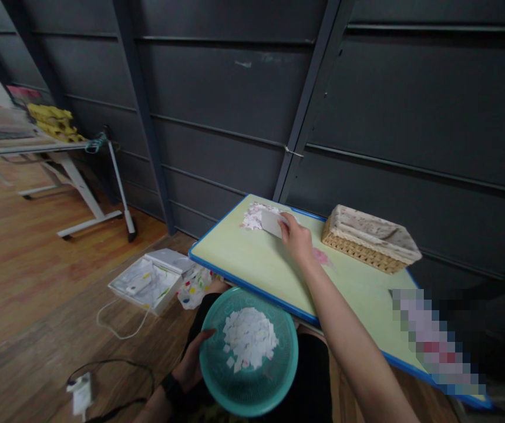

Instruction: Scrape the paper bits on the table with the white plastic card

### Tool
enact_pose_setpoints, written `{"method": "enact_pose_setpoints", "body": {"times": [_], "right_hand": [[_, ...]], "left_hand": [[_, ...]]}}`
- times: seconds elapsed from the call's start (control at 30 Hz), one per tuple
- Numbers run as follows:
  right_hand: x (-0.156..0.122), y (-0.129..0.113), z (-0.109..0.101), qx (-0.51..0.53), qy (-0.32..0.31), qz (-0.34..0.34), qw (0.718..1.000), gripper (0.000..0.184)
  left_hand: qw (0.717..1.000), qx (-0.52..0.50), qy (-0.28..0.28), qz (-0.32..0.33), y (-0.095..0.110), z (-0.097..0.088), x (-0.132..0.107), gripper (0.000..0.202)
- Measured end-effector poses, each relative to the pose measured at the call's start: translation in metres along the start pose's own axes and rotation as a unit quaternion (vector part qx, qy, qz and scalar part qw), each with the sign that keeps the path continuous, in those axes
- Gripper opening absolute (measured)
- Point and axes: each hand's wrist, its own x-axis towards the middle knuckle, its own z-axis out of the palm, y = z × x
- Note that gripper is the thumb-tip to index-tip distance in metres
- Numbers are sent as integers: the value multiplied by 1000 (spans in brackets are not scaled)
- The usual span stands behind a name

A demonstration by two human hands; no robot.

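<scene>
My left hand (193, 359) grips the rim of a teal plastic colander (252, 399) at my lap, thumb over the edge. A heap of small white paper scraps (250, 338) lies inside it. Out over the yellow-green tabletop (239, 255), my right hand (295, 236) is closed on a flat whitish card (272, 223). The card's far edge is against a pile of pale paper bits (256, 214) with pinkish marks near the table's back left corner. A pink patch (320, 256) shows on the table just right of my wrist.
A cloth-lined wicker basket (367, 244) stands at the table's back right, by the dark panel wall (226, 88). On the floor at left are an open white box (147, 282), a patterned plastic bag (194, 288) and a power strip (80, 393) with cables. Another table (76, 176) stands farther left.
</scene>
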Motion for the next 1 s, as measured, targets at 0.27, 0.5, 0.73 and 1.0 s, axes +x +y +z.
{"method": "enact_pose_setpoints", "body": {"times": [0.27,0.5,0.73,1.0], "right_hand": [[0,-5,4,-9,-2,-15,1000,37],[2,-3,2,10,31,8,999,36],[3,-2,2,14,24,-13,1000,34],[3,0,-4,31,57,-4,998,34]], "left_hand": [[1000,-15,-4,-4,-1,1,1,50],[1000,7,-6,1,-1,-2,2,53],[1000,-10,-29,-4,-1,-3,1,47],[1000,6,3,8,0,0,0,47]]}}
